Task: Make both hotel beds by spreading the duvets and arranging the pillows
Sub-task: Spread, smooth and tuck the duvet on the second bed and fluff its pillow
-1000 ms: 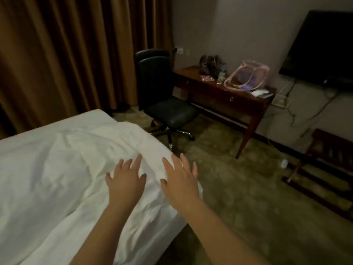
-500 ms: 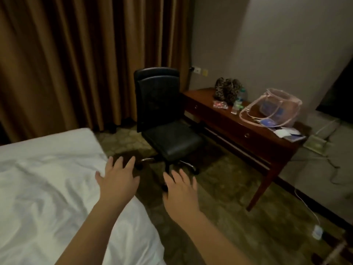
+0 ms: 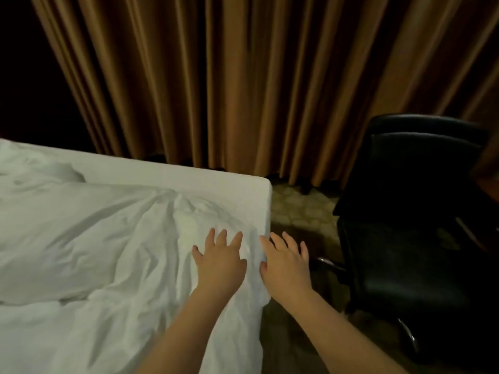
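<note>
At lower centre of the frame, we see the left hand held palm-down on or just over the white duvet, fingers straight and spread, released and grasping nothing; we cannot tell how firmly it presses the cloth. Just to its right, the right hand is likewise released, with fingers straight and fanned. Its thumb side lies against the duvet's right-hand edge, while its outer fingers extend past that edge over the floor. Both bare forearms enter from the bottom of the frame and converge toward this corner. The duvet fills the left and lower-left of the frame, lying crumpled on the bed, with creases radiating from a bunched ridge just above the left hand. A smooth band of bare sheet shows along the bed's far side, ending in a rounded corner at centre right. Behind the bed, across the upper frame, hangs a pleated brown curtain that reaches down to the patterned carpet. At the right of the frame stands a black office chair, apart from the bed, with one metal leg of its base showing just beyond the right hand. We note that the upper left corner is too dark to read.
</note>
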`<state>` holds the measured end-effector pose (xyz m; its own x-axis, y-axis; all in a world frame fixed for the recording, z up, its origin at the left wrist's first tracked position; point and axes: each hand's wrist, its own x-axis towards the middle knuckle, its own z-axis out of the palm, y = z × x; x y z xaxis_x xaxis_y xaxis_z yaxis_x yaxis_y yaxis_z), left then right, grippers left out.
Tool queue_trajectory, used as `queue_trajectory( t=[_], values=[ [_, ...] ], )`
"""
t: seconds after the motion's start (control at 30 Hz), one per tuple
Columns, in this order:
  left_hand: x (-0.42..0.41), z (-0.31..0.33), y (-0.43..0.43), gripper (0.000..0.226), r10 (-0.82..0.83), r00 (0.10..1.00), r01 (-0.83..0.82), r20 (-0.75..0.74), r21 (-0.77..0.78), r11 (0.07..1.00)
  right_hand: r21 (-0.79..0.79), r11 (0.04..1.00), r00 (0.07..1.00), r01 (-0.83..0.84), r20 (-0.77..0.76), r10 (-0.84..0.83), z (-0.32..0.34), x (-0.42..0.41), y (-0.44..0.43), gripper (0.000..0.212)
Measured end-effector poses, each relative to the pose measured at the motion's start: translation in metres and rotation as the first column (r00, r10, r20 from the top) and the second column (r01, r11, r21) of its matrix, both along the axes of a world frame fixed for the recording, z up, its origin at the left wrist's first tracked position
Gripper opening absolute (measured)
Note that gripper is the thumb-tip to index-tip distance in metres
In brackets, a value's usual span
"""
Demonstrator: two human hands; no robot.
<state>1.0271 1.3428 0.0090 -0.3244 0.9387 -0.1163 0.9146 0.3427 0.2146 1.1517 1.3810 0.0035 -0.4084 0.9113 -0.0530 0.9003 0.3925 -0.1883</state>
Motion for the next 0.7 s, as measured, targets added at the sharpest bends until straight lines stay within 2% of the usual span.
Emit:
queue_trajectory(
  t=[0.17, 0.3, 0.43, 0.7],
  values=[
    [-0.011, -0.019, 0.085, 0.061, 0.09, 0.995, -0.087, 0.04, -0.061, 0.994, -0.045, 0.997, 0.993, -0.069, 0.091, 0.073, -0.016, -0.004, 0.104, 0.054],
    [-0.024, -0.037, 0.146, 0.065, 0.16, 0.986, -0.157, 0.056, -0.056, 0.986, -0.158, 0.984, 0.996, -0.081, 0.011, 0.084, -0.033, -0.02, 0.181, 0.055],
    [-0.041, -0.07, 0.204, 0.068, 0.217, 0.975, -0.209, 0.049, -0.137, 0.968, -0.288, 0.951, 0.993, -0.115, -0.05, 0.105, -0.066, -0.043, 0.253, 0.055],
    [-0.086, -0.146, 0.346, 0.067, 0.427, 0.902, -0.399, 0.06, -0.256, 0.88, -0.417, 0.837, 0.926, -0.355, -0.029, 0.377, -0.143, -0.126, 0.421, 0.056]
  ],
)
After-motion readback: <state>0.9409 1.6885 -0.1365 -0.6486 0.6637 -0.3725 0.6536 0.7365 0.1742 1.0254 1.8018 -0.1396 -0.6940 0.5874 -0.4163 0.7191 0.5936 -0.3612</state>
